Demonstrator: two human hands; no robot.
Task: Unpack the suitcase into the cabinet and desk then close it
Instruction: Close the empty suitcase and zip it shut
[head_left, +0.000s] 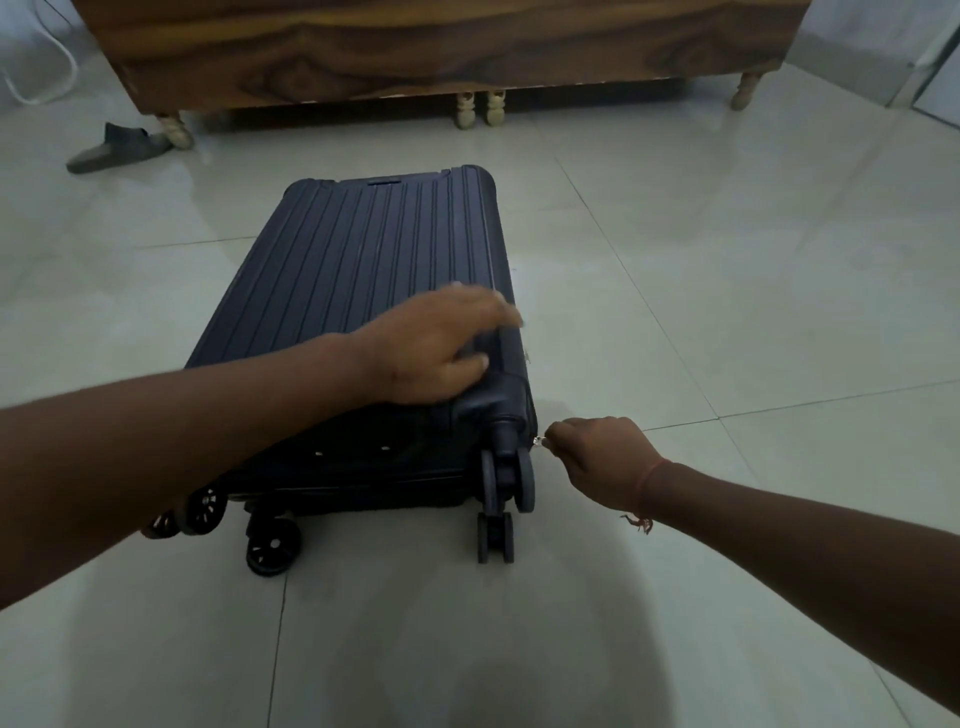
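A dark blue ribbed suitcase lies flat on the tiled floor, lid down, its wheels toward me. My left hand rests flat on the lid near its right front corner, fingers spread. My right hand is at the suitcase's right front corner, fingers pinched on the small silver zipper pull. A red thread is tied round my right wrist.
A wooden bed frame on pale turned legs stands behind the suitcase. A dark slipper lies on the floor at the left by a bed leg. A white cable hangs at the far left. Glossy pale tiles surround the suitcase.
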